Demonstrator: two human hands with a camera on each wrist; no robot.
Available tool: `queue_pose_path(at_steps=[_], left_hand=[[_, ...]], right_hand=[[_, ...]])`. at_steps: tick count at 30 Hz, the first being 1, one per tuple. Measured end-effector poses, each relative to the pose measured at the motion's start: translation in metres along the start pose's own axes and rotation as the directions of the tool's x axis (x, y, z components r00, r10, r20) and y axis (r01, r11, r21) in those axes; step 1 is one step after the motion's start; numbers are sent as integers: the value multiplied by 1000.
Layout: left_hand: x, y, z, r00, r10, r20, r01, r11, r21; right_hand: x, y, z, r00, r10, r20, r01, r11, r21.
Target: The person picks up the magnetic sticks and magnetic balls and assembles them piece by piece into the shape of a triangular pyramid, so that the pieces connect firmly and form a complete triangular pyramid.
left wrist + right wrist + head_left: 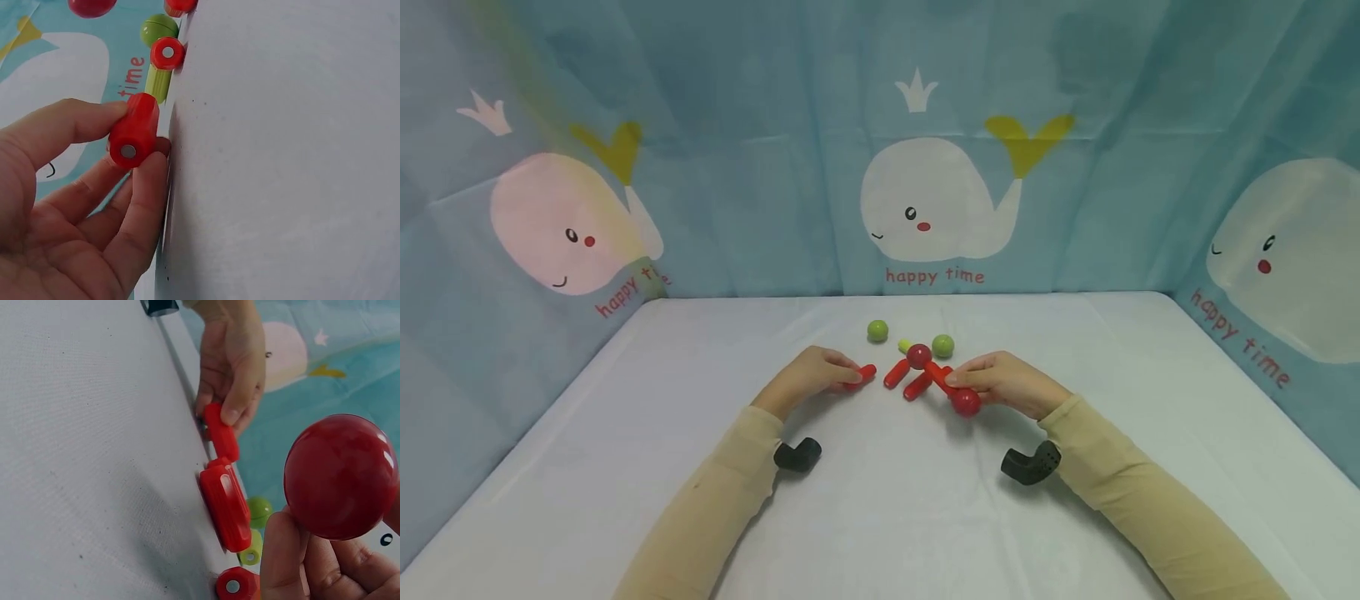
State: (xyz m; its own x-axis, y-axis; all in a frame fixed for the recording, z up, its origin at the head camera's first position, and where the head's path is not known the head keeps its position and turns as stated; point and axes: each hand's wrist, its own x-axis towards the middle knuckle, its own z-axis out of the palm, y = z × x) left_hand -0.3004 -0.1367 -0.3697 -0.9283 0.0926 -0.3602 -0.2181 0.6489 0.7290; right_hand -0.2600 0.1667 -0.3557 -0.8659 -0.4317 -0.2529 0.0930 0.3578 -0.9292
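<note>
My left hand [812,377] pinches a red magnetic rod [867,374] between thumb and fingers, close over the table. A round silver magnet shows on the rod's end [128,151] in the left wrist view. To the right, my right hand [1011,383] pinches another red rod [937,376] that has a red ball [919,357] at its far end and a second red ball [966,402] at its near end. That near ball [340,478] looms large in the right wrist view and hides part of the fingers. Between the hands lie loose red rods [896,374] [917,387].
Behind the red rods are two green balls [877,331] [943,346] and a yellow-green rod [905,344]. A white cloth [880,517] covers the table. Blue whale-print curtains [760,217] stand along its back and sides. Each wrist carries a black camera mount [798,456].
</note>
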Motion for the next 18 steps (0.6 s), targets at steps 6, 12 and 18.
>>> queue_pose_path(at_steps=[6, 12, 18], left_hand=[[-5, 3, 7, 999, 41, 4, -41, 998, -57], [-13, 10, 12, 993, 105, 47, -103, 994, -43], [-20, 17, 13, 987, 150, 54, -147, 988, -47]], right_hand=[[0, 4, 2, 1000, 25, -8, -25, 1000, -9], [2, 6, 3, 1000, 20, -3, -20, 1000, -2], [2, 2, 4, 1000, 19, -6, -19, 1000, -6]])
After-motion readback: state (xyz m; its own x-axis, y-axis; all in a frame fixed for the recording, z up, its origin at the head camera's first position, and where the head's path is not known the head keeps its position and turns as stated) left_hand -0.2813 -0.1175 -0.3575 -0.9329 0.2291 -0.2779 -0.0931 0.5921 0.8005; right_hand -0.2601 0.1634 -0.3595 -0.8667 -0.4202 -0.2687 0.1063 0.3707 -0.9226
